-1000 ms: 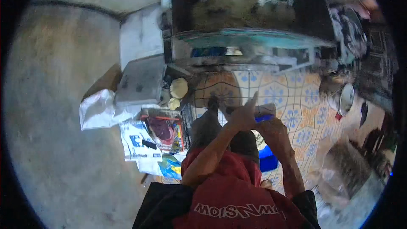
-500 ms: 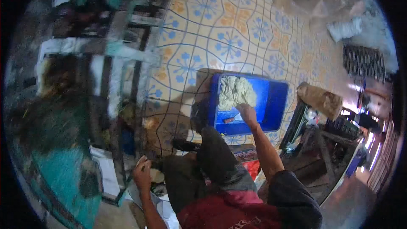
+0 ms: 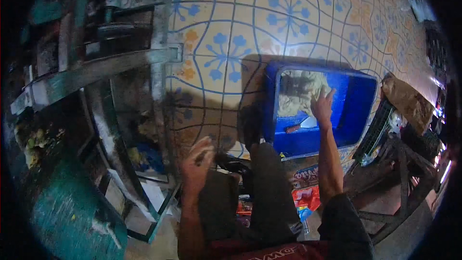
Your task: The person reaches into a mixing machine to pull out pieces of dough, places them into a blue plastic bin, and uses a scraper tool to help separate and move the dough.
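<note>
Pale, lumpy dough (image 3: 299, 100) lies in the left part of a blue plastic crate (image 3: 315, 150) on the floor. My right hand (image 3: 322, 105) reaches into the crate with its fingers spread, at the dough's right edge. Just below the dough, a scraper (image 3: 308, 123) with a flat pale blade and reddish-brown handle rests on the crate bottom. My left hand (image 3: 196, 163) is raised over my left knee, away from the crate. Its fingers are loosely bent and apart, and I see nothing in them.
Patterned tiles (image 3: 226, 58) cover the floor. To the left stand a worn wooden frame (image 3: 144, 58) and a green board (image 3: 67, 212). Right of the crate are a brown paper sack (image 3: 408, 102) and a dark wooden stand (image 3: 404, 188). A red packet (image 3: 308, 197) lies below the crate.
The view has shifted, and the crate appears larger and further right. My left hand has risen and its fingers have loosened. My right hand's fingers have spread out at the dough.
</note>
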Demonstrator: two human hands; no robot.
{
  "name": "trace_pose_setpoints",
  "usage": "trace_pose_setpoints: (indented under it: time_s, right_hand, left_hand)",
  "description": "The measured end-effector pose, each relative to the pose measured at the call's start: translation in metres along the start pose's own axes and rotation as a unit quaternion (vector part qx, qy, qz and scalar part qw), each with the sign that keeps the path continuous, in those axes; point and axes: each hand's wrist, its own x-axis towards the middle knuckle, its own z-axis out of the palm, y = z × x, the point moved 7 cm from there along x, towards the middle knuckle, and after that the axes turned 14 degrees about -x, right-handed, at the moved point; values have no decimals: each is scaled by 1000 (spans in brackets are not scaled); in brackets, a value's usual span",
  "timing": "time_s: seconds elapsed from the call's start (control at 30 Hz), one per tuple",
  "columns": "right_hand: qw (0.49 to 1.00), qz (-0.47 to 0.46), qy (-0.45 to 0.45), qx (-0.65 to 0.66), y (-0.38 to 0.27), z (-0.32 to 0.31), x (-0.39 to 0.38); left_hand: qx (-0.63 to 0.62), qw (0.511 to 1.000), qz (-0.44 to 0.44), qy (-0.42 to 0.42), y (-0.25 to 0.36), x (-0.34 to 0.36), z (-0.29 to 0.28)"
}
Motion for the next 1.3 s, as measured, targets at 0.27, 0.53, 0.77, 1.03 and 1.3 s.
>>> trace_pose_setpoints:
  time_s: [0.27,0.53,0.77,1.03,1.3]
  right_hand:
    - [842,-444,31,306,-196,-380,-217]
    - [778,-560,190,212,-260,-576,-297]
    - [810,-506,-32,295,-374,-662,-351]
    - [564,-818,51,-101,-655,-670,-569]
    - [631,-750,42,-194,-847,-387,-555]
  left_hand:
    - [-202,972,-43,-113,141,-94,-7]
    - [-270,962,51,0,277,-190,-133]
    - [-191,883,258,341,288,-338,-316]
    - [-9,707,93,701,173,-470,-444]
    - [-16,694,-13,719,154,-448,-458]
